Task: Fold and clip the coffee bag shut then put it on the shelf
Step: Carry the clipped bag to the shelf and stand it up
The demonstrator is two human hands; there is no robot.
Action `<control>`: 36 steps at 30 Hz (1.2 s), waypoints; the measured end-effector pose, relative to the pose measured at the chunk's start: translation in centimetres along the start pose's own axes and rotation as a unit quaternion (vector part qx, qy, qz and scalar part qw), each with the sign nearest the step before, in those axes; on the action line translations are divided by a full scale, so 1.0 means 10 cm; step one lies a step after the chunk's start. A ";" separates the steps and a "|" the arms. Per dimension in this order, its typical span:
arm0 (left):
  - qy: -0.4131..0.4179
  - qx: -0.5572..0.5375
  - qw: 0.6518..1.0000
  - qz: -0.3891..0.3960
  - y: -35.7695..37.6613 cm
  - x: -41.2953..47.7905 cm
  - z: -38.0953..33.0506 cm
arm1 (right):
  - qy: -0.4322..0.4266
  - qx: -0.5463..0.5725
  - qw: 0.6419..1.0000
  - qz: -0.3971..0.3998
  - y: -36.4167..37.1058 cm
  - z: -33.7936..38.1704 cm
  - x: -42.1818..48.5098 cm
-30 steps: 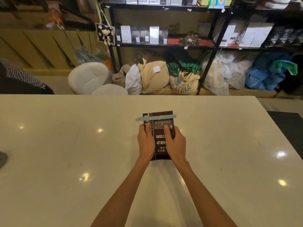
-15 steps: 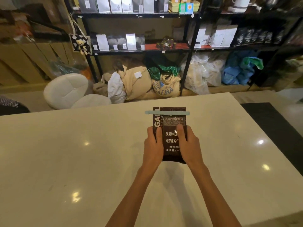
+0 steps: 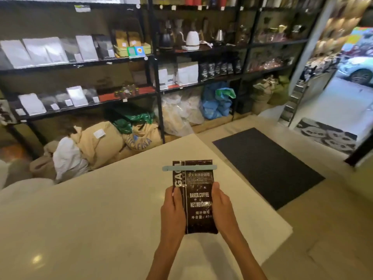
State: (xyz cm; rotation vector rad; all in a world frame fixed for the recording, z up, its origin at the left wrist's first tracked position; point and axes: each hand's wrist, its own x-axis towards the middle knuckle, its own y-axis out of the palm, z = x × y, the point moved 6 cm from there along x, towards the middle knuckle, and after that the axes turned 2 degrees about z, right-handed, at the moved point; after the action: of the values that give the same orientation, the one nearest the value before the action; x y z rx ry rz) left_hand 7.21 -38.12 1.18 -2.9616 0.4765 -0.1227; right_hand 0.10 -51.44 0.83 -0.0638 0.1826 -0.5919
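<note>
A dark brown coffee bag (image 3: 198, 196) with white lettering is held upright above the white counter (image 3: 101, 209). Its folded top is pinched by a long pale blue clip (image 3: 189, 168) that sticks out on both sides. My left hand (image 3: 173, 211) grips the bag's left edge and my right hand (image 3: 223, 207) grips its right edge, thumbs on the front. Black metal shelves (image 3: 155, 91) with white and dark bags stand behind the counter, across a gap.
Burlap sacks (image 3: 101, 142) and plastic bags (image 3: 181, 114) lie on the floor under the shelves. A dark floor mat (image 3: 266, 164) lies right of the counter's corner. Kettles (image 3: 191, 40) sit on an upper shelf. A doorway (image 3: 347, 93) opens at the far right.
The view has swung to the right and up, showing more shelving and the doorway. The bag has risen slightly off the counter, still held in both hands.
</note>
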 end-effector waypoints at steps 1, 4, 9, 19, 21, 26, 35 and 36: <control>0.013 -0.005 1.000 0.007 0.12 0.04 -0.02 | 0.012 0.018 1.000 0.019 -0.11 -0.01 0.00; 0.031 -0.021 0.997 0.060 0.68 0.18 -0.13 | 0.008 0.012 1.000 -0.001 -0.63 -0.06 0.01; 0.022 -0.081 0.968 0.236 1.89 0.19 -0.48 | -0.017 -0.004 0.992 -0.122 -1.72 -0.01 0.01; 0.017 -0.125 0.905 0.405 4.07 0.24 -0.78 | 0.001 0.077 0.977 -0.200 -3.93 -0.35 0.62; 0.013 -0.127 0.910 0.394 4.49 0.36 -0.78 | -0.002 0.086 0.981 -0.172 -4.33 -0.41 0.90; 0.001 -0.153 0.927 0.342 5.57 0.79 -0.94 | -0.020 0.078 0.990 -0.120 -5.30 -0.28 1.61; 0.017 -0.156 0.955 0.250 6.58 1.98 -1.17 | -0.038 0.061 0.995 -0.063 -6.07 0.09 3.21; 0.021 -0.153 0.958 0.240 6.61 2.15 -1.17 | -0.035 0.067 0.996 -0.055 -6.05 0.09 3.41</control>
State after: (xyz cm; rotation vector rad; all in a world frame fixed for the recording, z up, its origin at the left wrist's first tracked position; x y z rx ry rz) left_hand 6.15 -108.53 4.05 -3.0239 1.3091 -0.0637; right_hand -5.16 -120.67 3.32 0.0362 0.0713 -0.7091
